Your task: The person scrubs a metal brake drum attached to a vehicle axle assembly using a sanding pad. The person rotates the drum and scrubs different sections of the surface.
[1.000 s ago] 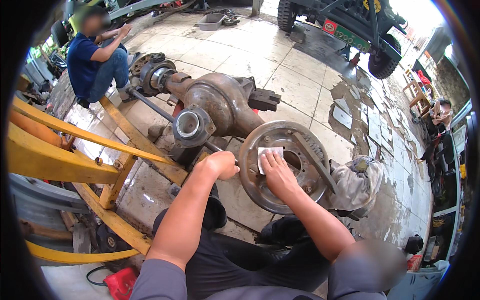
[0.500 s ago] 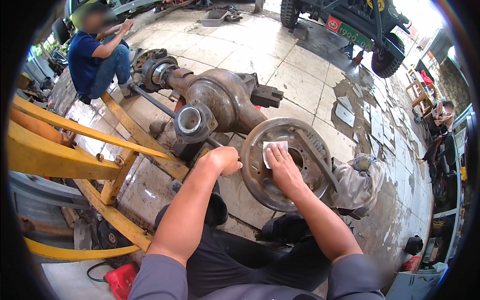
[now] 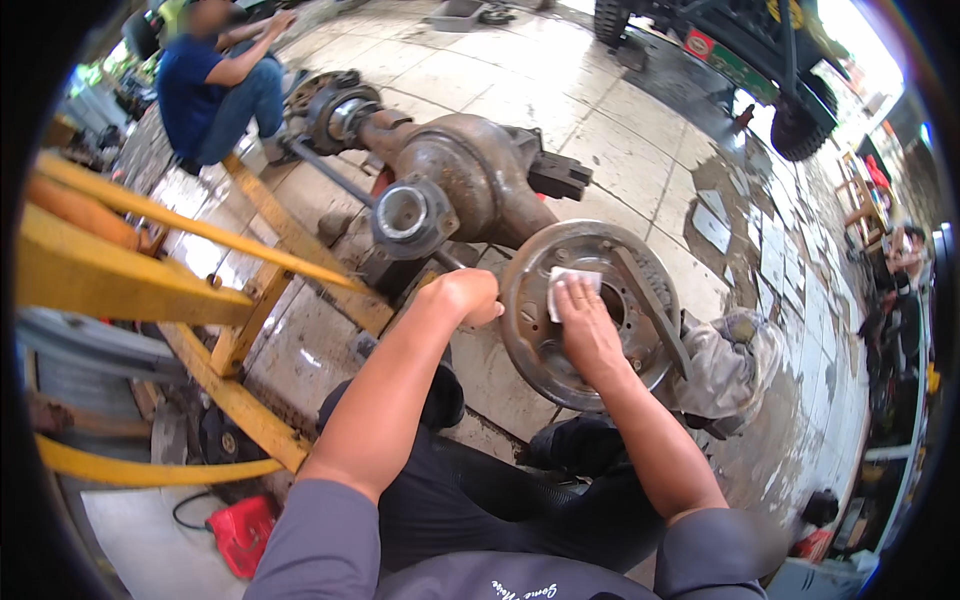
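The person sits with dark trousered legs (image 3: 500,515) spread, grey sleeves (image 3: 320,535) at either side, and a red object with a black cord (image 3: 243,535) lies at the lower left, its kind hard to tell. Beyond the knees the two hands are apart. The right hand (image 3: 590,332) lies almost flat, fingers extended over a white cloth (image 3: 564,281) and pressing it against the face of a round, tilted metal plate (image 3: 525,350); the thumb is hidden. The left hand (image 3: 468,298) is curled tight around the near end of a metal rod (image 3: 338,176), just beside the plate's left rim. A curved metal shoe (image 3: 650,312) crosses the plate's right side, and a crumpled greyish cloth bundle (image 3: 735,372) sits just to the right of the plate. On the left stands a yellow metal frame (image 3: 120,275). Past the left hand, a flange with a round opening (image 3: 405,213) stands in front of the rusty, bulging axle housing (image 3: 455,165), which runs from behind the plate to a hub (image 3: 345,118) at its other end. Near that hub a co-worker in a dark blue shirt (image 3: 195,95) squats with forearms raised. Broken floor tiles (image 3: 775,235) spread to the right, and farthest off are a dark vehicle (image 3: 740,45) and a grey tray (image 3: 456,16).
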Available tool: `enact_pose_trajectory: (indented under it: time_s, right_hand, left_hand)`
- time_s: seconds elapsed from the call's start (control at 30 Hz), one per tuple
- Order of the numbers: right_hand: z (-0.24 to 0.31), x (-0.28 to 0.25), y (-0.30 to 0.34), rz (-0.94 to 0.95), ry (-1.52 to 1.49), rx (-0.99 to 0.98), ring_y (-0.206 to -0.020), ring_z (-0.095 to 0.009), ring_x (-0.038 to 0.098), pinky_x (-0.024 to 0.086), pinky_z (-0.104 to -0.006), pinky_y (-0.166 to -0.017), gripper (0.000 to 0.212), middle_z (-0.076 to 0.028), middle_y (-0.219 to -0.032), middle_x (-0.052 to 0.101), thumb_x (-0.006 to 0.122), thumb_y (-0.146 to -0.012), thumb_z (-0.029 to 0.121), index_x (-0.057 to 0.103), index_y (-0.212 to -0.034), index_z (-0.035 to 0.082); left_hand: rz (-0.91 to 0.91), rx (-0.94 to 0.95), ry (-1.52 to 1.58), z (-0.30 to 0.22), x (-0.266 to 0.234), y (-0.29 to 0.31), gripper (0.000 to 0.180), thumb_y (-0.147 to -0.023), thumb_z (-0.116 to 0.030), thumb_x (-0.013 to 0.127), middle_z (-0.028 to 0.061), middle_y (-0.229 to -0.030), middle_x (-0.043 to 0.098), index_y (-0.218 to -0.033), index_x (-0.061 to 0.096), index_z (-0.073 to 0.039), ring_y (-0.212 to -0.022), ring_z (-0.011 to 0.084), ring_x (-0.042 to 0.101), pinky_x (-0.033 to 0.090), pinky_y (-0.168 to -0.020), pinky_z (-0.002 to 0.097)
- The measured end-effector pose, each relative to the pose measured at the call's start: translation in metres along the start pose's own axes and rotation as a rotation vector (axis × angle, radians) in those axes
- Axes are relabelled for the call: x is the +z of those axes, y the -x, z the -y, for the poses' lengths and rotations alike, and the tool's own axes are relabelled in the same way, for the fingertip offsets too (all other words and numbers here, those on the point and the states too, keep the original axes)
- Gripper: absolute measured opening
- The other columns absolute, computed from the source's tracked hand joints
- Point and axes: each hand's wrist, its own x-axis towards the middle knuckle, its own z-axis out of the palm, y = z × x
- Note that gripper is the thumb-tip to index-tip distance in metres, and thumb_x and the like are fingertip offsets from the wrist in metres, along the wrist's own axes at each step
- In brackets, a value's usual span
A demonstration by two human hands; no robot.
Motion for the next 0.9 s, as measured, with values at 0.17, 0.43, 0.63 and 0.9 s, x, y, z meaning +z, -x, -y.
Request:
enact_pose_trajectory:
  time_s: [0.17, 0.43, 0.63, 0.9]
  right_hand:
    - [0.005, -0.001, 0.001, 0.074, -0.021, -0.022, -0.142, -0.043, 0.041, 0.037, -0.0488, -0.115, 0.052, -0.027, -0.150, 0.044, 0.049, -0.091, 0.002, 0.049, -0.142, -0.004]
    - [0.004, -0.004, -0.002, 0.071, -0.045, 0.008, -0.143, -0.044, 0.039, 0.035, -0.0485, -0.115, 0.054, -0.028, -0.152, 0.042, 0.049, -0.089, -0.001, 0.048, -0.143, -0.004]
    - [0.008, -0.002, 0.003, 0.049, -0.036, -0.032, -0.142, -0.043, 0.041, 0.036, -0.0488, -0.115, 0.051, -0.028, -0.150, 0.044, 0.047, -0.091, 0.000, 0.049, -0.141, -0.005]
    - [-0.003, 0.006, -0.001, -0.039, 0.022, -0.050, -0.142, -0.042, 0.041, 0.037, -0.0487, -0.114, 0.051, -0.025, -0.150, 0.045, 0.048, -0.091, 0.003, 0.048, -0.142, -0.005]
  left_hand:
    - [-0.078, 0.016, 0.014, 0.014, 0.008, -0.002, 0.045, -0.098, -0.038, 0.059, 0.0212, -0.099, 0.073, -0.106, 0.072, 0.004, -0.101, 0.0373, 0.069, 0.053, -0.090, 0.0448]
    - [-0.045, -0.005, -0.010, 0.009, 0.009, -0.005, 0.039, -0.097, -0.032, 0.060, 0.0175, -0.119, 0.070, -0.114, 0.071, 0.002, -0.113, 0.0353, 0.066, 0.053, -0.096, 0.0438]
    - [-0.029, -0.021, -0.050, 0.006, 0.012, -0.016, 0.035, -0.095, -0.030, 0.061, 0.0178, -0.117, 0.071, -0.111, 0.073, -0.001, -0.111, 0.0343, 0.067, 0.054, -0.094, 0.0434]
    - [-0.091, 0.049, -0.046, 0.003, 0.007, -0.007, 0.045, -0.093, -0.039, 0.064, 0.0235, -0.113, 0.070, -0.110, 0.072, 0.002, -0.110, 0.0374, 0.066, 0.052, -0.097, 0.0445]
